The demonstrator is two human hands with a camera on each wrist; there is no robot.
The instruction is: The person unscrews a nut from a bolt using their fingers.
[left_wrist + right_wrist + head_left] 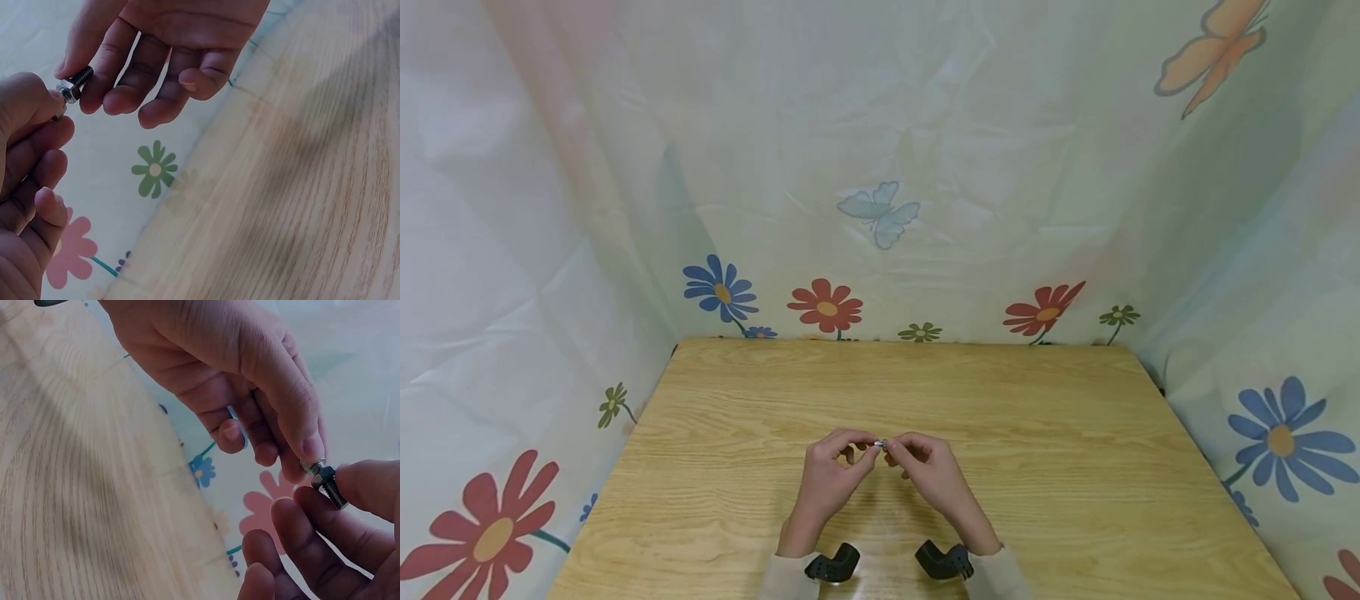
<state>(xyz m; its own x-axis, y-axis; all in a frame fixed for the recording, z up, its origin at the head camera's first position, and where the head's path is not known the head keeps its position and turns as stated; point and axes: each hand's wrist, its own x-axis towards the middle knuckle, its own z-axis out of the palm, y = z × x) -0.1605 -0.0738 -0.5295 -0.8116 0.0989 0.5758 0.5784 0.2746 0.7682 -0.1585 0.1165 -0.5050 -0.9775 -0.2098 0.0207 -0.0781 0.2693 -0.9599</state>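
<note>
Over the table my left hand (838, 475) pinches one end of a small metal bolt (880, 444) between thumb and forefinger. The bolt's dark threaded shank (82, 75) sticks out beyond a hex nut (69, 91). From the other side, my right hand (928, 471) has its thumb and forefinger about the nut, as the right wrist view also shows around the nut (322, 477). The other fingers of both hands are loosely bent and hold nothing. In both wrist views the left fingertips partly hide the bolt's gripped end.
Beneath the hands lies a wood-grain table (1037, 408). A pale curtain (985, 167) printed with flowers and butterflies stands behind it and along both sides. Black wrist devices (835, 565) sit at the sleeve cuffs.
</note>
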